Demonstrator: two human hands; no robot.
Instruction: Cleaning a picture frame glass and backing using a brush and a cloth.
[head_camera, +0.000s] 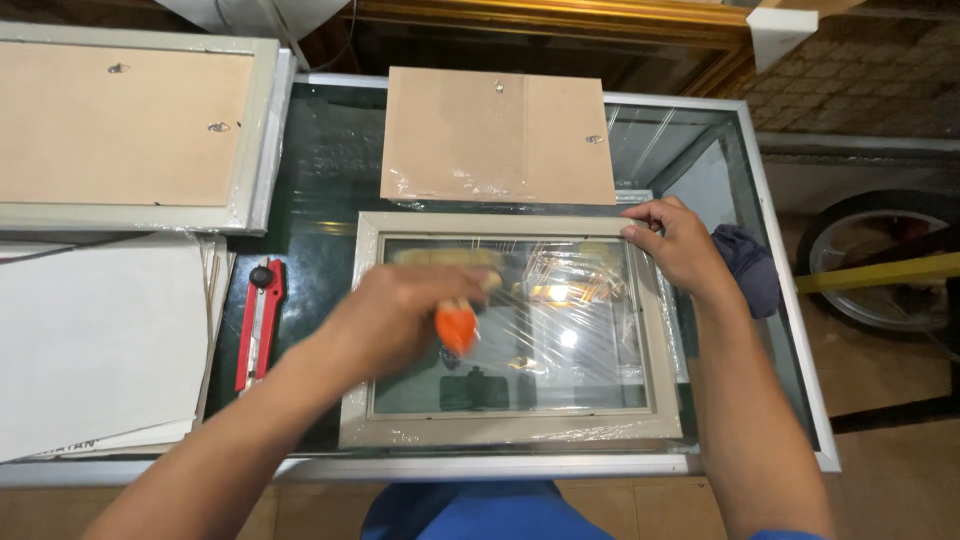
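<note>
A pale grey picture frame (660, 350) lies flat on a glass-topped table (790, 330), its glass pane covered in shiny clear film. My left hand (400, 315) is blurred over the frame's left part and grips an orange-handled tool (457, 326), perhaps a brush, whose pale end reaches across the top of the pane. My right hand (675, 240) presses on the frame's upper right corner. A brown backing board (497, 135) with small metal hangers lies just beyond the frame.
A red utility knife (260, 320) lies left of the frame. White sheets (95, 340) are stacked at the left, with another frame (130, 130) face down behind them. A dark cloth (750, 265) sits at the right. A wheel (880, 260) stands on the floor.
</note>
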